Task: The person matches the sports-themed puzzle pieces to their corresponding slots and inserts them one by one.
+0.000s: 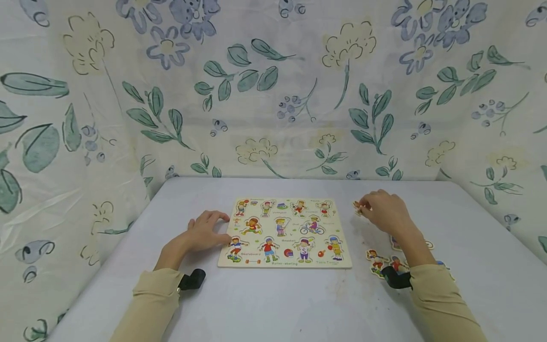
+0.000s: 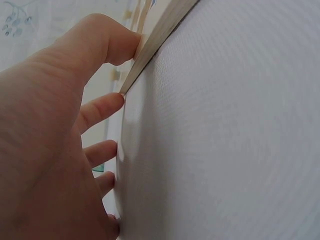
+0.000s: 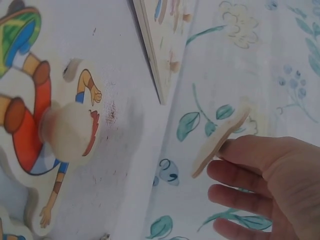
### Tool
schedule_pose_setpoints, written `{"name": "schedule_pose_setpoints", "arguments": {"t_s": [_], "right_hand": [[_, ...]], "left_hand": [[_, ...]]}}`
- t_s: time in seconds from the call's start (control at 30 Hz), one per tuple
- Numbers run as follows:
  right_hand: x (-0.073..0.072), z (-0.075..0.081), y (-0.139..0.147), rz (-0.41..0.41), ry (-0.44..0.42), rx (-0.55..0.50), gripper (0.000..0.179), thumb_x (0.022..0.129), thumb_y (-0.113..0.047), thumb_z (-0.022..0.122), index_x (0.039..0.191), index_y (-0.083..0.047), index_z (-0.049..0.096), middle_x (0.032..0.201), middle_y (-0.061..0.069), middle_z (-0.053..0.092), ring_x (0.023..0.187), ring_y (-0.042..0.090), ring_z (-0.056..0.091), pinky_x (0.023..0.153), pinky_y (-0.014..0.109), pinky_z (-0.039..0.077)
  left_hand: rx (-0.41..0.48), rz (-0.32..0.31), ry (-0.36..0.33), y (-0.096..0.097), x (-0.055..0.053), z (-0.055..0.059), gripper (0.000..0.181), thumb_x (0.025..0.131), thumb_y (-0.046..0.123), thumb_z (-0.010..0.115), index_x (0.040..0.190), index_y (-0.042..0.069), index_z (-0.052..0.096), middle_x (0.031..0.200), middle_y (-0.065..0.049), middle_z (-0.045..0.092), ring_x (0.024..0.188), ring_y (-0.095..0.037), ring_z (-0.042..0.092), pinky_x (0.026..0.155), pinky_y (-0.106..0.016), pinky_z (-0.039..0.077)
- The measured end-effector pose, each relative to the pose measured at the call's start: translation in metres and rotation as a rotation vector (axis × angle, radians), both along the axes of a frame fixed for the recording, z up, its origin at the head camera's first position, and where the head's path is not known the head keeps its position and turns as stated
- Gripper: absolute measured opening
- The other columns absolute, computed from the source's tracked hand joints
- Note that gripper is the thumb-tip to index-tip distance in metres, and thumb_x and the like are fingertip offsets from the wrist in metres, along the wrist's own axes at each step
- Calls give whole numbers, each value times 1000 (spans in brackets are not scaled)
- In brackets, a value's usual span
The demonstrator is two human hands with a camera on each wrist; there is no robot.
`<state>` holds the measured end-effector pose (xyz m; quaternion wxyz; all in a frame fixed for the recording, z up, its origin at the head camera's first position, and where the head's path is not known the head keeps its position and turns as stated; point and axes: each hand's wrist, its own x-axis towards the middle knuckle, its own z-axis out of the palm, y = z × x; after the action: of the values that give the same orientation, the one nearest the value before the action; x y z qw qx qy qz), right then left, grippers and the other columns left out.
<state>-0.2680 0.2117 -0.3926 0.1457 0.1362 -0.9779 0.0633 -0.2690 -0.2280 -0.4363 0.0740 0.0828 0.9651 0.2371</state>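
Sleeves (image 1: 149, 304) reach out: loose left hand (image 1: 205, 232) touches the board (image 1: 268, 232), right hand (image 1: 386, 211) pinches 1 piece (image 3: 216, 141), so it's likely picking-up time, then finding its matching spot.

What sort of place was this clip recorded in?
Probably a makeshift tabletop recording corner, though the wider room is out of view. White sheeting printed with flowers and leaves surrounds a plain pale table bearing a cream wooden sports-figure puzzle board.

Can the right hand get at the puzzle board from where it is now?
Probably yes: the right hand, pinching a wooden piece, is close to the right of the puzzle board, and nothing appears to stand between them.
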Motion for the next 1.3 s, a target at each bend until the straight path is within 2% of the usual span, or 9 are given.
{"name": "schedule_pose_setpoints", "arguments": {"t_s": [0.23, 0.7, 1.3], "right_hand": [[1, 0, -3, -3, -22, -24, 16, 91, -13, 70, 102, -2, 73, 90, 9, 70, 81, 25, 58, 75, 45, 53], [0, -2, -5, -16, -51, -88, 14, 92, -11, 67, 102, -2, 72, 87, 7, 66, 78, 22, 52, 67, 37, 51], [0, -2, -7, -20, -68, -132, 17, 93, -9, 66, 106, 1, 69, 88, 10, 64, 82, 25, 52, 68, 37, 51]], "left_hand": [[11, -4, -4, 0, 0, 0, 56, 85, 34, 70, 132, 10, 50, 151, -24, 32, 144, -45, 19, 114, -71, -1], [-3, -2, 6, 1, -1, -1, 56, 86, 33, 70, 133, 9, 50, 151, -25, 32, 144, -45, 20, 114, -71, -1], [0, 0, 3, 0, 0, 1, 56, 86, 35, 70, 132, 10, 50, 151, -25, 32, 143, -45, 20, 113, -71, 1]]}}
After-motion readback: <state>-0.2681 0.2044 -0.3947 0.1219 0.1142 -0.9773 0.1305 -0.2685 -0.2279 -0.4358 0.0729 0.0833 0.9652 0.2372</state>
